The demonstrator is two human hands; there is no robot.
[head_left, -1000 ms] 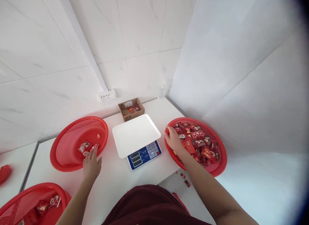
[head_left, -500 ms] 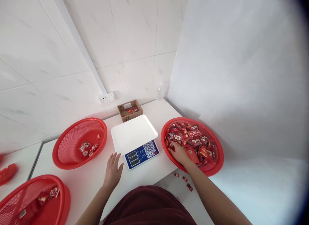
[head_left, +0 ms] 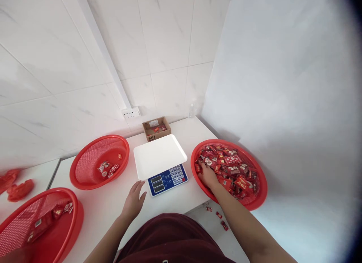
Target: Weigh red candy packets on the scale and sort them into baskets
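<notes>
My left hand [head_left: 135, 201] hovers at the front left corner of a digital weighing scale [head_left: 169, 181], its fingers apart and nothing in them. The scale's white pan [head_left: 160, 155] is bare. On the right, my right hand [head_left: 208, 176] reaches over the near rim of a red mesh basket [head_left: 261, 197]. Its fingertips are sunk among red wrapped snack packets [head_left: 234, 168], so I cannot see whether they grip one.
Another red basket [head_left: 75, 172] with a few packets stands left of the scale; a third red basket [head_left: 77, 225] is nearer, with a blurred brownish shape at its bottom edge. Behind stand a cardboard box [head_left: 158, 135] and a clear bottle [head_left: 192, 110]. Fallen packets [head_left: 224, 225] lie below the table.
The view has shifted a little, so most things sit slightly farther right. My right hand's fingers have sunk slightly deeper among the packets. My left hand stays beside the scale.
</notes>
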